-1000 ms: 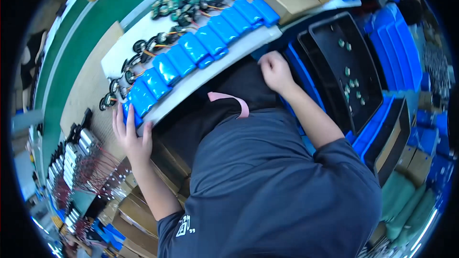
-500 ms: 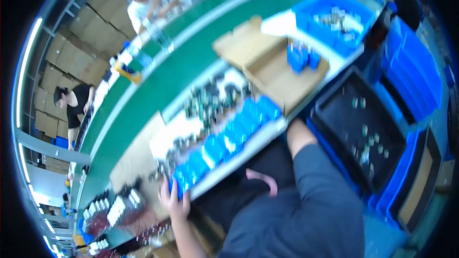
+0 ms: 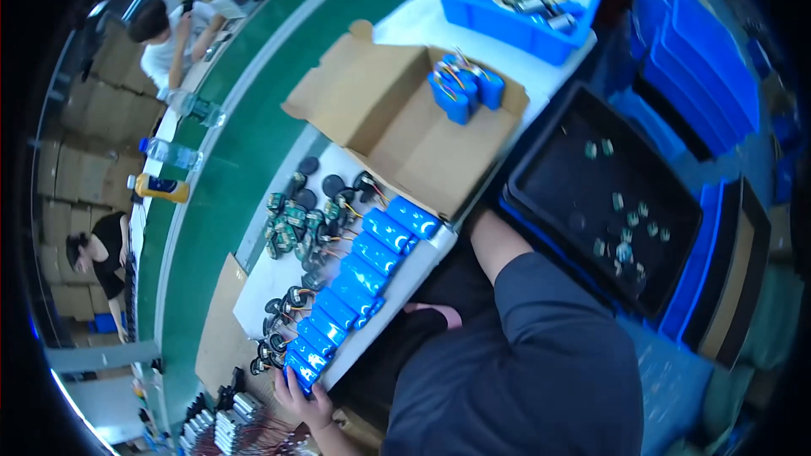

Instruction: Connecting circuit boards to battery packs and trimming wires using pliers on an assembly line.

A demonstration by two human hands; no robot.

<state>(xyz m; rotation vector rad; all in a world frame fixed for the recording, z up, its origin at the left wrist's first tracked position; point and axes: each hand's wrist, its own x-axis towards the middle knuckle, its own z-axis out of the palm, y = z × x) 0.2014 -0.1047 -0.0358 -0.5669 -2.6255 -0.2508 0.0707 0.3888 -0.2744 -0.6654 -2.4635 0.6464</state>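
Observation:
A slanting row of blue shrink-wrapped battery packs [image 3: 348,285] lies along the near table edge, thin wires running from them to round black parts and small green circuit boards [image 3: 289,230]. My left hand [image 3: 306,405] is at the row's lower left end. Its fingers and thumb are around the end battery pack [image 3: 300,370], which they partly cover. My right forearm [image 3: 494,241] reaches to the table edge beside an open cardboard box [image 3: 405,156]; the right hand itself is hidden there. Several more blue battery packs with wires [image 3: 460,93] stand inside that box.
A blue bin [image 3: 507,29] of loose parts stands beyond the box. To the right are a black tray [image 3: 583,194] with scattered green boards and stacked blue crates [image 3: 697,59]. Silver packs [image 3: 228,431] lie at lower left. Two people work across the green conveyor [image 3: 224,152].
The view has shifted, so the table and box sit further left and the picture is sharper. My left hand stays at the end of the battery pack row.

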